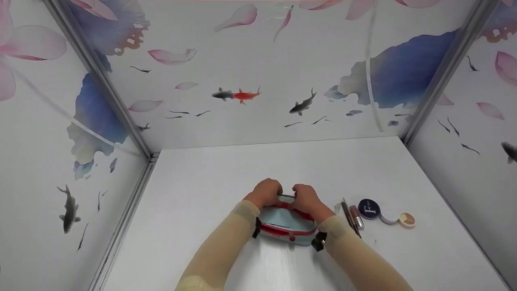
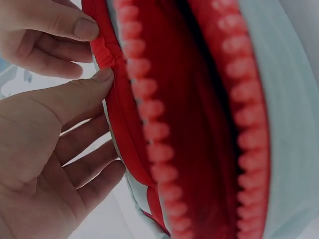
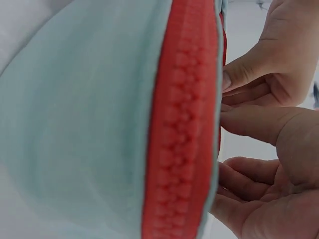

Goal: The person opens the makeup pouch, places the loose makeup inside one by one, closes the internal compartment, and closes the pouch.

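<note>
A light blue pouch [image 1: 284, 218] with red zipper edging lies on the table in front of me. My left hand [image 1: 266, 192] grips its far edge on the left side, and my right hand [image 1: 307, 199] holds the same edge a little to the right. Chunky red zipper teeth [image 2: 149, 107] stand apart in the left wrist view, with red lining between them. There the left thumb [image 2: 102, 77] presses on the red rim while the fingers lie behind it. In the right wrist view, the teeth [image 3: 182, 124] mesh along the pouch's end, and the right thumb [image 3: 244, 122] touches the far rim.
Right of the pouch lie slim dark pencils [image 1: 349, 218], a lip tube [image 1: 356, 217], a navy round case [image 1: 368, 208], a white round piece [image 1: 388, 217] and a small round palette [image 1: 407, 220]. Patterned walls [image 1: 258, 72] enclose the white table [image 1: 194, 182].
</note>
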Tool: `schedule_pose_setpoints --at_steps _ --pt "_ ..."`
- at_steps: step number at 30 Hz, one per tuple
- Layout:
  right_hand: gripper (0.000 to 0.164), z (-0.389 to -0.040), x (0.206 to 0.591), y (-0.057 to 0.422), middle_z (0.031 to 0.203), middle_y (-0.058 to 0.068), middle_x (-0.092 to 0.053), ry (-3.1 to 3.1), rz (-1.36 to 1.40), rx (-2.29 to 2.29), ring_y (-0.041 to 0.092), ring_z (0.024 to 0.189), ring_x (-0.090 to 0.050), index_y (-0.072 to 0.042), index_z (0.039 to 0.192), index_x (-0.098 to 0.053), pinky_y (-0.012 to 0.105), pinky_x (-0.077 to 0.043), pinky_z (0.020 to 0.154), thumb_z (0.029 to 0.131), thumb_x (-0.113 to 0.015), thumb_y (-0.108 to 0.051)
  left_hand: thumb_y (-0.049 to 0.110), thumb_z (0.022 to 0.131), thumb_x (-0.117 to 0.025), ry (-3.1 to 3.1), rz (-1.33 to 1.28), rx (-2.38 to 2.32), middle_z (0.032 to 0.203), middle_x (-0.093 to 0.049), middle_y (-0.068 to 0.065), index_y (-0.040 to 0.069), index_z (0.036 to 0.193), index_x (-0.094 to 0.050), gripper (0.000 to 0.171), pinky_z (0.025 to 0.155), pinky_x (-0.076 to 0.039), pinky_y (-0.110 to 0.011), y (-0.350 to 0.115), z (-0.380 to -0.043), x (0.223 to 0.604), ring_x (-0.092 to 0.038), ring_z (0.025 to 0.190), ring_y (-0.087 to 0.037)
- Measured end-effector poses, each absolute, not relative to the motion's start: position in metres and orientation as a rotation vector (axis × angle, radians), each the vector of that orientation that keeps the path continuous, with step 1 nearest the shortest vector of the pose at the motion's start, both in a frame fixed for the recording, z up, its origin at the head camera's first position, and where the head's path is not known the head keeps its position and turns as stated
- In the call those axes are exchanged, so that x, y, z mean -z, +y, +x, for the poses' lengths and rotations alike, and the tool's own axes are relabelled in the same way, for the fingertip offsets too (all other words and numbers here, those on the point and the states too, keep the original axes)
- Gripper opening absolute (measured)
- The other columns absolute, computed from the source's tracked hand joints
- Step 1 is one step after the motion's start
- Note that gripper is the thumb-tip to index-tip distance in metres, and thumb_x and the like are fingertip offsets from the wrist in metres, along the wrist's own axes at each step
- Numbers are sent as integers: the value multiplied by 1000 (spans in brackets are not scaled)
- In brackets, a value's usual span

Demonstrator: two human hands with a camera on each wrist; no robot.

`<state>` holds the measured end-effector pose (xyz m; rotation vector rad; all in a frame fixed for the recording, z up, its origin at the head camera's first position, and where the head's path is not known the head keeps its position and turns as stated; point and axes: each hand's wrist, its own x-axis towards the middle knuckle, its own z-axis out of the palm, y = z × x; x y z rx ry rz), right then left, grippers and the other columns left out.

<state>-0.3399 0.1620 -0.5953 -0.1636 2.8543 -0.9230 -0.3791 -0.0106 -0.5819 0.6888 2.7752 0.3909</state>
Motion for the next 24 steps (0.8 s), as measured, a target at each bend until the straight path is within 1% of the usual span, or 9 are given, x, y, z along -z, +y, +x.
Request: schedule_pose_setpoints --at_steps 5,8,10,14,17,20,22,24 --pt "39 -331 588 164 113 18 -76 2941 -108 1077 35 107 -71 4 124 -71 51 -60 95 87 -83 -2 17 89 -86 2834 655 -223 101 -79 -4 8 104 -81 18 86 -60 -36 -13 -380 577 -68 92 -19" --pt "34 -325 584 166 109 17 -76 2974 -78 1129 34 105 -71 2 120 -73 50 -60 94 87 -82 -1 16 87 -86 2866 607 -123 99 -78 -5 8 97 -80 14 84 -61 -36 -16 -380 573 -68 90 -19" --pt "32 -320 582 167 109 16 -76 2979 -67 1143 33 105 -71 1 119 -74 50 -59 94 88 -82 -2 15 86 -87 2884 580 -86 99 -78 -6 7 95 -80 15 84 -61 -37 -19 -380 572 -69 91 -19" --pt "30 -310 580 172 109 17 -76 2965 -56 1156 30 101 -70 0 118 -74 50 -59 93 89 -81 -5 14 85 -86 2925 532 -30 100 -78 -7 8 96 -79 14 83 -62 -37 -19 -378 576 -68 90 -18" --pt "29 -300 582 176 110 17 -76 2941 -44 1177 28 99 -67 -1 118 -75 50 -59 92 90 -80 -6 12 90 -80 2951 499 -3 99 -78 -7 8 97 -79 8 84 -62 -36 -14 -377 581 -67 89 -17" --pt "27 -289 584 178 113 18 -76 2930 -40 1212 29 101 -68 -2 117 -75 49 -60 92 90 -81 -6 10 94 -75 2962 487 -5 100 -78 -8 8 99 -79 7 86 -61 -37 -11 -379 587 -64 87 -17" --pt "27 -281 587 179 112 16 -76 2940 -36 1234 29 102 -70 -3 116 -75 48 -61 91 90 -82 -5 11 93 -76 2970 485 -1 100 -77 -8 8 100 -78 8 87 -61 -37 -11 -381 589 -63 86 -17" --pt "26 -275 590 178 107 16 -75 2965 -50 1255 27 97 -69 -3 113 -74 46 -61 87 88 -82 -3 12 90 -81 2969 471 -16 100 -78 -8 8 101 -79 11 86 -62 -38 -11 -382 590 -62 86 -18"
